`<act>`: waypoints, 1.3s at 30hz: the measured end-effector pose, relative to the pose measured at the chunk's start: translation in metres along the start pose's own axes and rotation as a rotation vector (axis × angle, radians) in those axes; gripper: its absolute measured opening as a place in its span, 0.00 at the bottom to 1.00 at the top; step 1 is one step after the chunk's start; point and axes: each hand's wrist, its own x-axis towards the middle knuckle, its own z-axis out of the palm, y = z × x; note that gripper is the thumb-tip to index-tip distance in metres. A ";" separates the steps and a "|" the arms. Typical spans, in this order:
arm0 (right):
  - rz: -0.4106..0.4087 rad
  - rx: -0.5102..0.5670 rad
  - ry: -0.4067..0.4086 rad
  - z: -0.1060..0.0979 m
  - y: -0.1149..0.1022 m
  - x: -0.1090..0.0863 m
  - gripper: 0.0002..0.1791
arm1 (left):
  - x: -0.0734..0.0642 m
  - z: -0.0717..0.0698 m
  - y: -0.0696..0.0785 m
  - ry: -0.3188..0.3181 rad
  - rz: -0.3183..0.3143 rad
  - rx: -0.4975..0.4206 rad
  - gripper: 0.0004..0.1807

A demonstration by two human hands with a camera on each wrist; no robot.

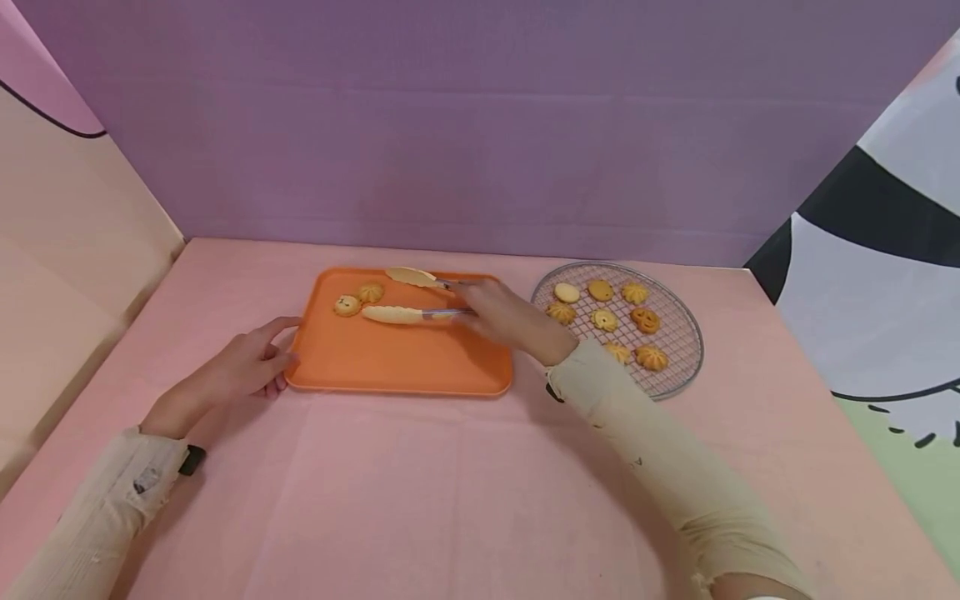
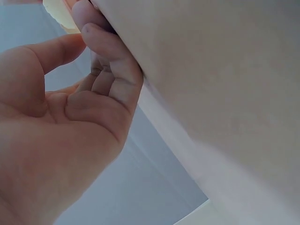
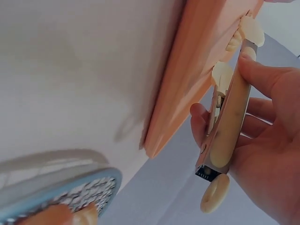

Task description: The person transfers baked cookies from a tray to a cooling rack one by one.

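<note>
My right hand grips a pair of tongs with metal arms and cream scalloped tips. The tongs are spread over the orange tray, with nothing between the tips. The nearer tip is right beside a bear-face cookie on the tray; a swirl cookie lies just behind that. Toward the tray's back rim is the farther tip. At the tray's left edge, my left hand touches the rim with index finger and thumb, its other fingers bent below.
Right of the tray stands a round wire rack with several cookies of different shapes, such as a pretzel-like cookie and a swirl cookie. My right forearm crosses its front left edge. A purple panel borders the pink table at the back.
</note>
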 end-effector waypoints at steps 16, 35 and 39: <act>0.036 -0.038 0.011 0.004 -0.014 0.014 0.09 | -0.002 -0.002 -0.003 -0.018 -0.018 -0.023 0.35; -0.004 -0.071 0.047 -0.006 -0.024 -0.002 0.20 | -0.002 -0.003 -0.002 -0.024 -0.026 -0.041 0.35; -0.010 -0.058 0.061 -0.005 -0.023 -0.008 0.20 | -0.001 -0.002 -0.003 -0.023 -0.027 -0.049 0.35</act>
